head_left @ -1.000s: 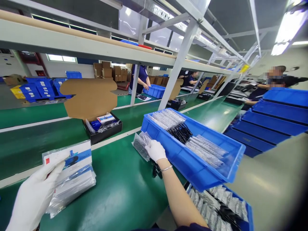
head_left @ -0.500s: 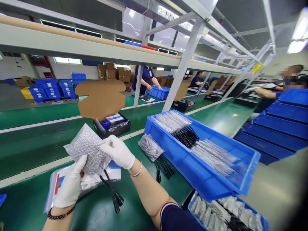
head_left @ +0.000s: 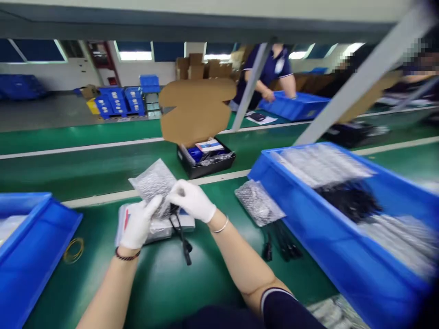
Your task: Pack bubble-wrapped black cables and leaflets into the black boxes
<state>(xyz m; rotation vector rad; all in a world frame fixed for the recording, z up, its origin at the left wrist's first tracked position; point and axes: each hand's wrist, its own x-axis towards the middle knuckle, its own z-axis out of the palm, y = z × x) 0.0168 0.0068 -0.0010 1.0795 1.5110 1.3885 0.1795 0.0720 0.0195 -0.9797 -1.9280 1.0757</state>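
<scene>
Between my two white-gloved hands is a bubble-wrap bag with black cables hanging out of its lower end. My left hand grips the bag's lower left part, thumb on the front. At the lower right edge, by the cables, my right hand pinches the bag with thumb and fingers. Below them on the green bench lies a flat clear plastic packet with printed and white contents. Another bubble-wrapped piece with black cables rests to the right of my hands, against a blue bin.
A long blue bin at right holds rows of wrapped cables. Another blue bin stands left, beside a yellow ring. Ahead is an open black box with a cardboard flap. Across the line, a person handles a blue crate.
The view has swung left, bringing the left bin and yellow ring into sight. My right hand has shifted down the bag towards the cable end; both hands still hold it.
</scene>
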